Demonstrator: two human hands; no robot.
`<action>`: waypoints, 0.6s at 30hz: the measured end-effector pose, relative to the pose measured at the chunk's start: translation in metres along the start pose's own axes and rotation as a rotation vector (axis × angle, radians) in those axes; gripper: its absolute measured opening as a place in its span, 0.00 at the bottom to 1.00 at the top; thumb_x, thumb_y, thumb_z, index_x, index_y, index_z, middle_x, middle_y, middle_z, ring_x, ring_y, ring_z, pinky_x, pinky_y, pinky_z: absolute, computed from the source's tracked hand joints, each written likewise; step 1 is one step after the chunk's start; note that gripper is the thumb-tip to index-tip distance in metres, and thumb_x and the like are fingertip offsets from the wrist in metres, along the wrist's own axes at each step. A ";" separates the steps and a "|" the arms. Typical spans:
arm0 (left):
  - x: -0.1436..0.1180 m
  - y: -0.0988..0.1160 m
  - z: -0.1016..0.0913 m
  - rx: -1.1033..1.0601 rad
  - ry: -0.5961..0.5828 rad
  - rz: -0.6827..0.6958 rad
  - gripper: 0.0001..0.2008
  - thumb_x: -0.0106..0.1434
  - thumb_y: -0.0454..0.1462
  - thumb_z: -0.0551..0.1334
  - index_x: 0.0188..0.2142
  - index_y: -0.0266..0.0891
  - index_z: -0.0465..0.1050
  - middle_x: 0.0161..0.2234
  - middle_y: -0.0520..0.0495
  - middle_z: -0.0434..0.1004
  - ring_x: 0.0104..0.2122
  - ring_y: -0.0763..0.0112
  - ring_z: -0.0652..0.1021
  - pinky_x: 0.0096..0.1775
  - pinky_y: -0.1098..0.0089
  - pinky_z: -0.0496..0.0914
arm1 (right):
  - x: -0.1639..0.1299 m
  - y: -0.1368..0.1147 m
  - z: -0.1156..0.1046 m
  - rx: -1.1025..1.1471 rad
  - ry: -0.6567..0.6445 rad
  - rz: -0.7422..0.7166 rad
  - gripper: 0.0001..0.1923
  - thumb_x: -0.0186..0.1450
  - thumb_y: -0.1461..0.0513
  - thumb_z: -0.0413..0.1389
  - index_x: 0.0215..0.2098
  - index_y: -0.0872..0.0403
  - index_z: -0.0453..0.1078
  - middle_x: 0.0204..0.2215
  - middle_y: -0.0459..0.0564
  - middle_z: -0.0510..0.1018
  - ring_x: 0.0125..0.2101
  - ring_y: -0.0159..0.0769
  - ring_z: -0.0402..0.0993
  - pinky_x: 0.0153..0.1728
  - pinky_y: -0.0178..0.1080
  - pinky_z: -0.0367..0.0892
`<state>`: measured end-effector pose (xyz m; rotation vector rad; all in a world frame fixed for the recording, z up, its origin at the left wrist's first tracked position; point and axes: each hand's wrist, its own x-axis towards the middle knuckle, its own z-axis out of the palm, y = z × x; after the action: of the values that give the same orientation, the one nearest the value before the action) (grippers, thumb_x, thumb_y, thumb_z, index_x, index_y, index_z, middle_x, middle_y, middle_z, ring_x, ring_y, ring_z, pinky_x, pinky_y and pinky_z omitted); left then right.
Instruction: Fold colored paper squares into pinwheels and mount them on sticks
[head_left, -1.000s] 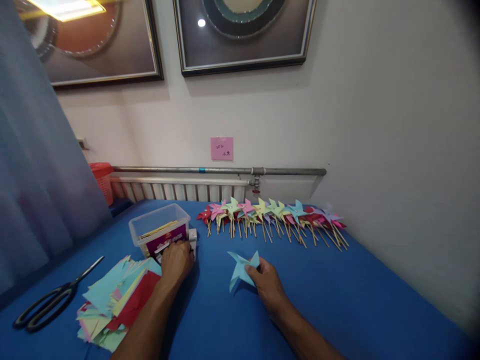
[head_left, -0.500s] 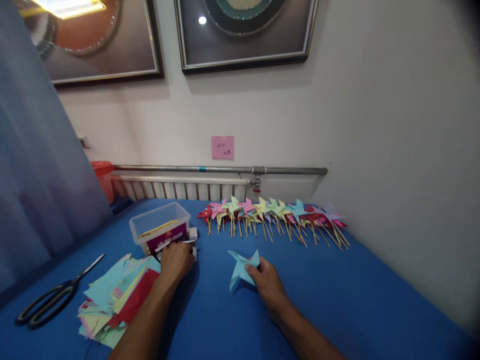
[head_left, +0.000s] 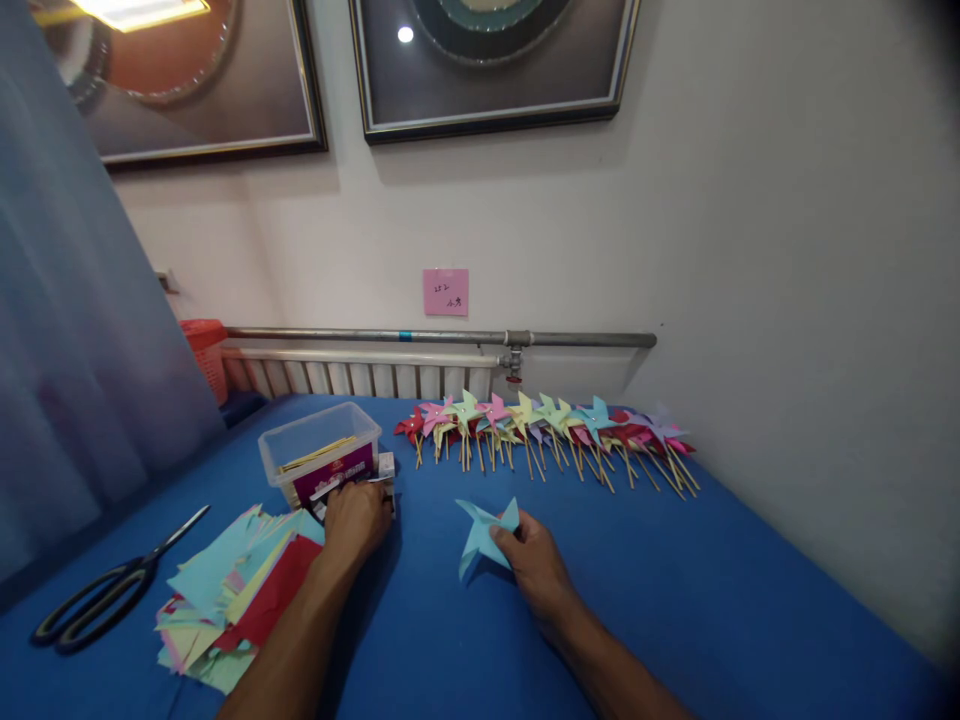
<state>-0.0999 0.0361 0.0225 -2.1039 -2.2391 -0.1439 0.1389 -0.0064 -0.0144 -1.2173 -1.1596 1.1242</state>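
Under my right fingers: one pale blue paper pinwheel head (head_left: 484, 535), folded, lying on the blue table (head_left: 675, 600). My right hand (head_left: 534, 562) pinches its near right edge, thumb and fingertips closed on the paper, apparently to keep the folds from springing open. Its longest blade runs from upper left to lower left; a short point sticks up and to the right, beyond my thumb.

Under my left fingers: a small white box (head_left: 379, 478), just in front of a clear plastic tub (head_left: 319, 455) holding sticks. My left hand (head_left: 354, 520) covers it, fingers curled; whether they grip anything, I cannot tell.

Left of that hand: stack of coloured paper squares (head_left: 225, 600), then scissors (head_left: 105, 595).

Beyond both hands: row of finished pinwheels (head_left: 547, 430), sticks pointing toward me.
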 end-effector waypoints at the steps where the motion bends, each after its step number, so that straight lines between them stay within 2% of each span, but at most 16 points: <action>1: 0.000 0.000 0.000 -0.002 0.002 0.007 0.16 0.64 0.40 0.54 0.38 0.39 0.80 0.41 0.36 0.82 0.45 0.54 0.79 0.46 0.61 0.67 | 0.000 0.000 0.000 0.001 0.001 0.002 0.12 0.54 0.55 0.59 0.31 0.55 0.72 0.21 0.41 0.70 0.23 0.32 0.63 0.27 0.34 0.60; 4: 0.000 0.000 0.000 -0.009 -0.004 0.008 0.16 0.64 0.42 0.54 0.38 0.39 0.80 0.40 0.36 0.83 0.44 0.53 0.80 0.45 0.59 0.68 | 0.001 0.000 0.000 0.010 0.003 0.000 0.11 0.53 0.55 0.59 0.30 0.55 0.72 0.21 0.41 0.71 0.23 0.32 0.63 0.28 0.35 0.61; 13: 0.002 -0.005 -0.001 -0.066 -0.105 -0.044 0.15 0.62 0.38 0.55 0.39 0.39 0.80 0.42 0.34 0.82 0.44 0.48 0.80 0.42 0.58 0.70 | 0.002 0.003 0.000 0.012 -0.007 -0.014 0.12 0.54 0.55 0.59 0.30 0.55 0.71 0.22 0.42 0.71 0.23 0.32 0.62 0.27 0.34 0.60; 18: 0.003 -0.006 0.002 -0.062 -0.084 -0.040 0.15 0.62 0.37 0.54 0.40 0.39 0.80 0.41 0.34 0.82 0.43 0.47 0.81 0.41 0.58 0.71 | 0.002 0.003 -0.001 0.008 -0.012 -0.017 0.12 0.54 0.54 0.59 0.31 0.55 0.72 0.22 0.43 0.71 0.23 0.33 0.63 0.27 0.34 0.61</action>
<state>-0.1056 0.0387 0.0205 -2.1352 -2.3544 -0.1316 0.1397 -0.0041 -0.0173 -1.1947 -1.1713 1.1234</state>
